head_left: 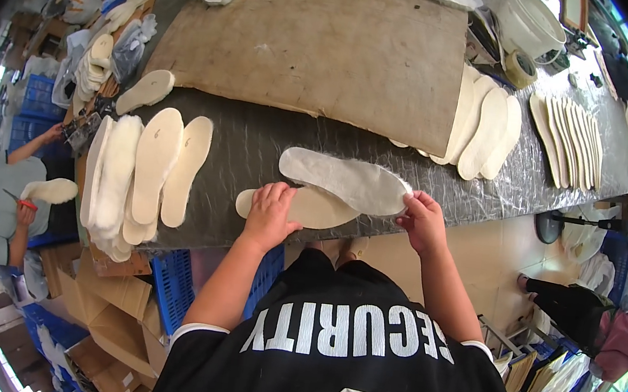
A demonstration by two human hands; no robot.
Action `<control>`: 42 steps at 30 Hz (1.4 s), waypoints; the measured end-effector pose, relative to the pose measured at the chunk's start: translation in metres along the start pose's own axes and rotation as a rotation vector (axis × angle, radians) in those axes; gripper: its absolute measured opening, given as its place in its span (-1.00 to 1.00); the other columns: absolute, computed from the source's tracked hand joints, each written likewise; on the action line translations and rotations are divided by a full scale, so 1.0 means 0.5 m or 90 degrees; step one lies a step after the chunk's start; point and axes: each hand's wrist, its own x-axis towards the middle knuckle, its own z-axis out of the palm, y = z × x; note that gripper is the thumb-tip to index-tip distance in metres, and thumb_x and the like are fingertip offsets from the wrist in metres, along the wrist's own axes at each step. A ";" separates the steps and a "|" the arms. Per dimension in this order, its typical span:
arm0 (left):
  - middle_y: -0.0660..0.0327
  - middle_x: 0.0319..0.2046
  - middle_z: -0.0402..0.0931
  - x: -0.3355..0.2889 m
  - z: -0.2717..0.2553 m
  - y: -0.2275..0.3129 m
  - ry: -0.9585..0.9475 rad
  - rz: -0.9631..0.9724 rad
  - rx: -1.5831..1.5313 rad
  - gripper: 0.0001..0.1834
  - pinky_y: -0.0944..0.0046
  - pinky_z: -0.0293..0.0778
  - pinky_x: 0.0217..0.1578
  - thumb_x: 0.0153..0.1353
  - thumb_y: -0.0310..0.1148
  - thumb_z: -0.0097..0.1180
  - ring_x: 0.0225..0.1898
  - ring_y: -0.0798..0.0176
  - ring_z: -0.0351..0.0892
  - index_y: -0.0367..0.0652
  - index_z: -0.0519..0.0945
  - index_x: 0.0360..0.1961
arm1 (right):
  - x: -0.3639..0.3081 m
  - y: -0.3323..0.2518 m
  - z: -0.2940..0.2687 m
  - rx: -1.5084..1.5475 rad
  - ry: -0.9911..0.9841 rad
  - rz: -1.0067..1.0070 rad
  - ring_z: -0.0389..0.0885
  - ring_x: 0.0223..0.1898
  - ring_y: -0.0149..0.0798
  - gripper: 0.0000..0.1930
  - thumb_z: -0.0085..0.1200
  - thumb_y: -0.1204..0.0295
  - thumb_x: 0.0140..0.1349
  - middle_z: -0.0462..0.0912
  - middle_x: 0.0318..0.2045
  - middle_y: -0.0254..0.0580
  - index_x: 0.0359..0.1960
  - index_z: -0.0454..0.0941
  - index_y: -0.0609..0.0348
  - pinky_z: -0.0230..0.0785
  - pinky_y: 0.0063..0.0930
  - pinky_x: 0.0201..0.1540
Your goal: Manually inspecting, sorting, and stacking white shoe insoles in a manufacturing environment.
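A pale, fuzzy-edged insole (343, 181) lies at the table's near edge, partly overlapping a cream insole (320, 209). My right hand (424, 222) pinches the pale insole's right tip between thumb and fingers. Over the left part of the cream insole rests my left hand (269, 214), its fingers stretched out and its thumb apart at the near side. The underside of both insoles is hidden.
A large brown board (310, 39) covers the table's middle. Fleecy insoles (115, 171) stand to the left; stacked insoles (486, 131) and a fanned row (568, 141) lie right. A white bucket (527, 26) is at the back. At far left, a person holds red scissors (24, 203).
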 end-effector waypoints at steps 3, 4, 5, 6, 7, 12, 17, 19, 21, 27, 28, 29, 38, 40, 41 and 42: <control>0.13 -0.05 0.38 -0.016 -0.003 0.019 -0.031 0.029 -0.001 -0.22 0.06 0.18 0.13 -0.34 -0.22 0.47 0.05 0.04 0.32 -0.21 0.45 0.01 | -0.014 -0.021 0.004 0.083 -0.069 0.003 0.46 -0.52 -0.49 -0.93 0.06 0.43 0.24 0.46 -0.55 -0.44 -0.40 0.46 0.06 0.41 -0.57 -0.45; 0.14 -0.06 0.38 -0.024 -0.002 0.025 -0.034 0.046 0.001 -0.22 0.06 0.18 0.12 -0.33 -0.22 0.46 0.04 0.05 0.32 -0.21 0.45 0.01 | -0.013 -0.024 0.001 0.084 -0.069 0.004 0.46 -0.52 -0.49 -0.93 0.06 0.43 0.24 0.46 -0.55 -0.44 -0.40 0.46 0.06 0.41 -0.57 -0.45; 0.14 -0.06 0.38 -0.031 -0.001 0.028 -0.034 0.046 0.002 -0.22 0.06 0.18 0.12 -0.33 -0.22 0.46 0.04 0.05 0.32 -0.21 0.45 0.01 | -0.012 -0.029 -0.001 0.123 -0.083 -0.019 0.47 -0.51 -0.48 -0.93 0.06 0.43 0.24 0.47 -0.53 -0.44 -0.40 0.46 0.06 0.42 -0.56 -0.44; 0.14 -0.07 0.38 -0.037 0.002 0.032 -0.032 0.033 0.003 -0.22 0.05 0.18 0.11 -0.33 -0.22 0.46 0.03 0.05 0.32 -0.20 0.45 0.01 | -0.009 -0.033 -0.004 0.163 -0.096 -0.042 0.48 -0.50 -0.48 -0.94 0.06 0.44 0.24 0.49 -0.52 -0.44 -0.40 0.46 0.05 0.42 -0.54 -0.42; 0.15 -0.07 0.37 -0.045 0.003 0.035 -0.030 0.021 0.004 -0.23 0.05 0.18 0.11 -0.32 -0.22 0.46 0.03 0.05 0.32 -0.20 0.45 0.01 | -0.003 -0.037 -0.010 0.174 -0.091 -0.049 0.47 -0.50 -0.47 -0.93 0.06 0.45 0.24 0.48 -0.51 -0.45 -0.40 0.46 0.05 0.42 -0.52 -0.40; 0.11 -0.07 0.36 -0.085 0.005 0.025 -0.035 0.043 0.035 -0.24 0.06 0.20 0.10 -0.32 -0.27 0.45 0.03 0.02 0.32 -0.20 0.44 0.02 | -0.010 -0.053 -0.007 0.097 -0.040 -0.067 0.45 -0.47 -0.49 -0.95 0.04 0.47 0.23 0.44 -0.53 -0.48 -0.39 0.45 0.04 0.41 -0.50 -0.41; 0.08 -0.06 0.35 -0.140 -0.005 -0.019 0.002 0.023 -0.030 -0.34 0.10 0.34 0.01 -0.23 -0.44 0.33 -0.02 0.00 0.38 -0.21 0.45 0.02 | 0.018 -0.015 -0.088 0.044 -0.025 -0.020 0.43 -0.42 -0.48 -0.93 0.02 0.50 0.20 0.40 -0.50 -0.48 -0.40 0.41 0.03 0.43 -0.49 -0.42; 0.08 -0.07 0.36 -0.162 -0.034 -0.029 -0.036 -0.037 -0.162 -0.37 0.13 0.36 0.00 -0.20 -0.44 0.30 -0.01 0.01 0.40 -0.21 0.45 0.02 | 0.018 -0.004 -0.110 -0.051 0.034 -0.033 0.41 -0.44 -0.46 -0.91 0.00 0.52 0.18 0.37 -0.50 -0.46 -0.43 0.36 0.04 0.45 -0.46 -0.41; 0.07 -0.01 0.40 -0.207 -0.063 -0.067 -0.080 -0.106 -0.373 -0.41 0.18 0.43 -0.02 -0.07 -0.44 0.18 0.00 0.09 0.48 -0.26 0.42 0.08 | 0.006 0.000 -0.097 -0.049 0.020 -0.026 0.41 -0.43 -0.46 -0.90 -0.01 0.52 0.18 0.37 -0.50 -0.45 -0.44 0.35 0.05 0.45 -0.45 -0.41; -0.13 -0.02 0.47 -0.252 -0.090 -0.076 -0.017 -0.244 -1.034 -0.43 0.10 0.52 -0.08 0.05 -0.41 -0.01 -0.06 -0.01 0.55 -0.49 0.33 0.12 | -0.083 -0.042 -0.017 -0.143 -0.116 -0.131 0.44 -0.40 -0.49 -0.95 -0.06 0.56 0.21 0.44 -0.40 -0.39 -0.38 0.36 0.11 0.48 -0.53 -0.39; -0.14 -0.03 0.47 -0.247 -0.090 -0.070 -0.005 -0.256 -1.048 -0.44 0.10 0.52 -0.08 0.07 -0.42 -0.02 -0.08 -0.02 0.56 -0.49 0.34 0.11 | -0.087 -0.056 0.011 -0.151 -0.165 -0.136 0.49 -0.37 -0.47 -0.95 -0.07 0.56 0.21 0.47 -0.37 -0.38 -0.35 0.37 0.11 0.50 -0.52 -0.37; -0.14 -0.02 0.47 -0.237 -0.093 -0.057 0.012 -0.250 -1.058 -0.47 0.10 0.52 -0.09 0.10 -0.41 -0.04 -0.07 -0.02 0.56 -0.48 0.35 0.11 | -0.090 -0.073 0.048 -0.149 -0.194 -0.140 0.49 -0.37 -0.47 -0.95 -0.07 0.56 0.21 0.47 -0.37 -0.38 -0.35 0.37 0.11 0.50 -0.52 -0.37; 0.00 -0.10 0.54 -0.321 -0.128 -0.065 0.311 -0.321 -0.930 -0.57 0.18 0.50 -0.06 0.18 -0.54 -0.02 -0.09 0.11 0.58 -0.37 0.37 0.10 | -0.121 -0.075 0.363 -0.154 -0.553 -0.063 0.42 -0.42 -0.55 -0.96 -0.01 0.48 0.27 0.47 -0.43 -0.43 -0.32 0.39 0.13 0.35 -0.65 -0.36; 0.14 -0.01 0.49 -0.360 -0.140 -0.085 0.318 -0.311 -0.936 -0.54 0.29 0.42 0.00 0.15 -0.61 0.02 -0.02 0.28 0.51 -0.32 0.37 0.12 | -0.135 -0.065 0.403 -0.105 -0.625 -0.013 0.39 -0.43 -0.56 -0.94 -0.01 0.46 0.29 0.47 -0.41 -0.42 -0.32 0.39 0.12 0.30 -0.66 -0.37; 0.14 -0.02 0.49 -0.382 -0.145 -0.082 0.389 -0.343 -0.903 -0.54 0.29 0.41 0.00 0.15 -0.62 0.02 -0.03 0.29 0.50 -0.32 0.36 0.12 | -0.139 -0.061 0.414 -0.072 -0.648 0.017 0.42 -0.40 -0.54 -0.95 -0.01 0.47 0.28 0.48 -0.38 -0.40 -0.31 0.39 0.13 0.33 -0.63 -0.34; 0.14 -0.02 0.49 -0.401 -0.153 -0.081 0.457 -0.374 -0.869 -0.54 0.29 0.41 0.00 0.15 -0.62 0.01 -0.03 0.29 0.50 -0.32 0.36 0.12 | -0.143 -0.059 0.420 -0.039 -0.669 0.048 0.45 -0.37 -0.52 -0.96 -0.01 0.48 0.28 0.49 -0.36 -0.38 -0.29 0.40 0.14 0.36 -0.60 -0.31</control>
